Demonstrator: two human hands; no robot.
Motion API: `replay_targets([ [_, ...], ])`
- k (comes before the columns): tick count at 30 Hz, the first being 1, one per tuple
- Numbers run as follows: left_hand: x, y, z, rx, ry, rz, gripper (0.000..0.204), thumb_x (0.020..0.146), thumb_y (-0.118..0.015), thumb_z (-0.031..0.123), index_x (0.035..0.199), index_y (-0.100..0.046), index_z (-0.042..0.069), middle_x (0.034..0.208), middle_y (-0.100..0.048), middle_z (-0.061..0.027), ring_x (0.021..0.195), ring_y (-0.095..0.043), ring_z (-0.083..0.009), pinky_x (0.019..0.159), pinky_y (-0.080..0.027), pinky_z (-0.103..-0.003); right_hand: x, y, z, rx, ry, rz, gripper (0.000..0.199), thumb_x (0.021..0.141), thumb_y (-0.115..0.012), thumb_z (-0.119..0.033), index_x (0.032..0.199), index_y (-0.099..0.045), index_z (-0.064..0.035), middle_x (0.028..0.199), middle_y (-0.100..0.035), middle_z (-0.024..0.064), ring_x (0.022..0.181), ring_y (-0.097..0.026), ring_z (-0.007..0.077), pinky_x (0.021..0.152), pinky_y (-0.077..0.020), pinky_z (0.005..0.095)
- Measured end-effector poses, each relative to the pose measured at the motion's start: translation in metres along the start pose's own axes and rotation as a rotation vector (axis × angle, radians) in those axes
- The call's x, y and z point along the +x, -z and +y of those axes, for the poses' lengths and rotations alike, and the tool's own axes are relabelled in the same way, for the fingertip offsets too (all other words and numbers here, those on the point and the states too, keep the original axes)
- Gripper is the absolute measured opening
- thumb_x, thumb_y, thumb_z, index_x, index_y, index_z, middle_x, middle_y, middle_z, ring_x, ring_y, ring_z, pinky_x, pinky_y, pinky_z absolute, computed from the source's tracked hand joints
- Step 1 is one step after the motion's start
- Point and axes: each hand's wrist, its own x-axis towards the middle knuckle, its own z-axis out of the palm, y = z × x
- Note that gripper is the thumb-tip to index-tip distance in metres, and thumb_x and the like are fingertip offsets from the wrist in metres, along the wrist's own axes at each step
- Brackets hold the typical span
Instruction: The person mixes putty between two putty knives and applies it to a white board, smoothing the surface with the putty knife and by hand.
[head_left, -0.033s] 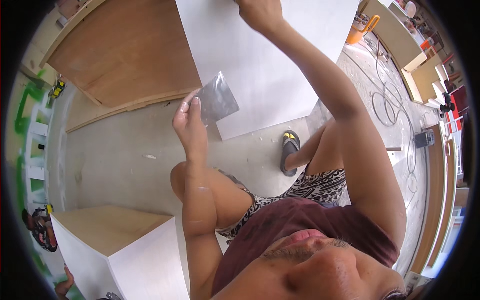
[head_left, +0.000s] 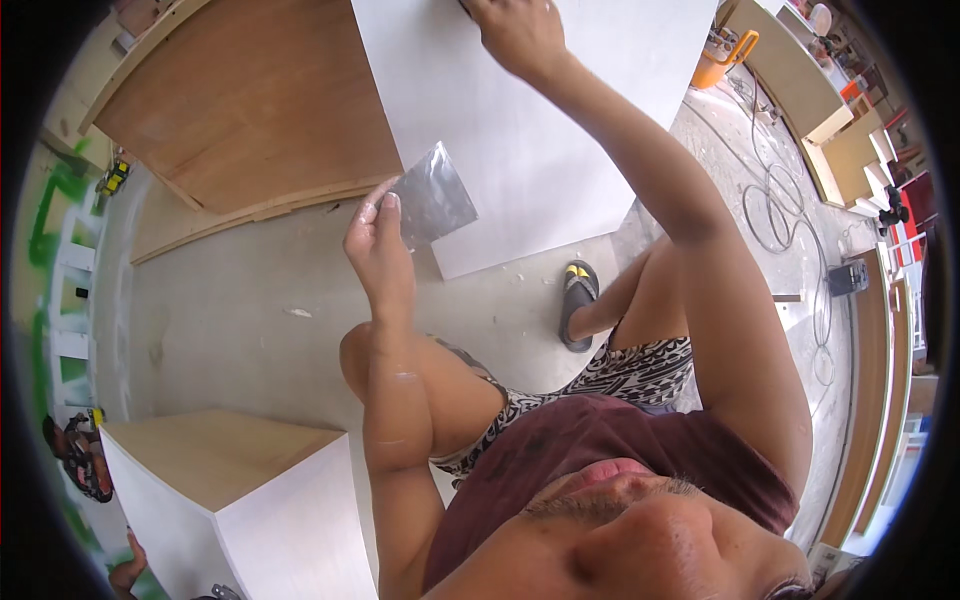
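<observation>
A large white panel (head_left: 560,190) rises in front of me, its lower end close to the floor. My left hand (head_left: 378,240) pinches a thin, shiny grey sheet (head_left: 442,195) by one edge, thumb on top. This sheet looks like metal and overlaps the panel's lower left corner. Pale smears mark the left fingers. Farther up, my right hand (head_left: 522,38) is over the panel with its fingers curled. Something dark shows at those fingertips, too cut off by the picture's top edge to name.
Brown wooden board (head_left: 260,110) stands left of the panel. A white box-shaped cabinet (head_left: 290,510) is at lower left, another person's hand (head_left: 130,565) beside it. Cables (head_left: 780,215) coil across the right floor near an orange container (head_left: 712,68). My sandalled foot (head_left: 578,305) is below the panel.
My right hand has come slightly down the panel, toward me. The left hand and the grey sheet have hardly moved.
</observation>
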Motion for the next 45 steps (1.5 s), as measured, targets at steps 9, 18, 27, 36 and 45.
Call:
replay_targets([
  [9,-0.005,-0.004,0.001,0.061,-0.019,0.024,0.025,0.098,-0.056,0.013,0.114,-0.067,-0.003,0.076,-0.050,0.0076,0.062,-0.035,-0.0005,0.054,-0.027,-0.019,0.040,0.027,0.051,0.189,-0.287,-0.075,0.045,0.083,-0.047,0.000,0.121,-0.068,-0.0140,0.106,-0.071,0.0135,0.090,-0.069,0.0339,0.078,-0.0552,0.0473],
  [18,-0.003,0.002,0.004,0.040,-0.009,0.046,0.025,0.098,-0.056,0.012,0.115,-0.067,-0.003,0.077,-0.054,0.0066,0.060,-0.036,0.0006,0.052,-0.026,-0.018,0.038,0.018,0.020,0.064,-0.128,-0.160,0.041,0.085,-0.051,-0.001,0.122,-0.065,-0.0123,0.102,-0.068,0.0099,0.088,-0.067,0.0304,0.077,-0.0556,0.0448],
  [27,-0.002,-0.006,0.000,-0.057,-0.001,0.017,0.027,0.099,-0.052,0.009,0.117,-0.063,-0.008,0.105,-0.067,-0.0074,0.096,-0.060,-0.0105,0.085,-0.047,-0.025,-0.130,-0.012,-0.031,-0.001,-0.004,-0.326,0.050,0.089,-0.061,-0.019,0.137,-0.052,-0.0235,0.134,-0.056,0.0039,0.123,-0.053,0.0284,0.101,-0.0470,0.0428],
  [36,0.007,0.000,-0.038,-0.516,0.082,0.016,0.034,0.100,-0.051,0.012,0.125,-0.055,-0.010,0.118,-0.063,-0.0147,0.103,-0.063,-0.0205,0.092,-0.050,-0.033,-0.121,0.075,-0.096,1.781,-1.177,-0.138,0.042,0.100,-0.058,-0.013,0.135,-0.050,0.0079,0.117,-0.064,0.0125,0.103,-0.062,0.0162,0.091,-0.0547,0.0321],
  [45,-0.006,-0.004,-0.025,-0.229,-0.089,0.113,0.028,0.100,-0.049,0.008,0.119,-0.059,-0.010,0.109,-0.066,-0.0136,0.096,-0.062,-0.0168,0.088,-0.050,-0.031,-0.155,0.085,-0.097,1.577,-0.905,-0.816,0.037,0.101,-0.056,-0.017,0.132,-0.056,0.0038,0.095,-0.069,0.0055,0.088,-0.064,0.0104,0.075,-0.0544,0.0256],
])
